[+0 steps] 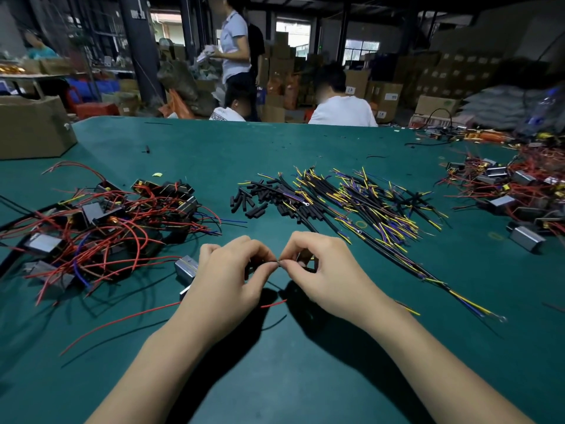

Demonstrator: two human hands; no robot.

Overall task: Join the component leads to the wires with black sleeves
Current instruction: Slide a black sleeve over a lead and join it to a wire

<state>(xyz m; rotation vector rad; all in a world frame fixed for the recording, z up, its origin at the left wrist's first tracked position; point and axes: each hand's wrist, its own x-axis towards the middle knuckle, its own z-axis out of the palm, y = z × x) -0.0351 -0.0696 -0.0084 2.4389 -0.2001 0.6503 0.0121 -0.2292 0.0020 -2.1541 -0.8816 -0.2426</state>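
Between my fingertips, my left hand (227,270) and right hand (318,264) pinched two bare wire ends (277,263) together, apparently mid-twist. Next, probably, a black sleeve (255,213) from the pile beyond.

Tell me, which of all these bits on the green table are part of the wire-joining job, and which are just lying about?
Part of the job:
- left hand and right hand, pinching a thin lead between them
- metal component beside the left hand
- loose black sleeves
- yellow and blue wires
- components with red leads

Just lying about:
- cardboard box
- far pile of parts
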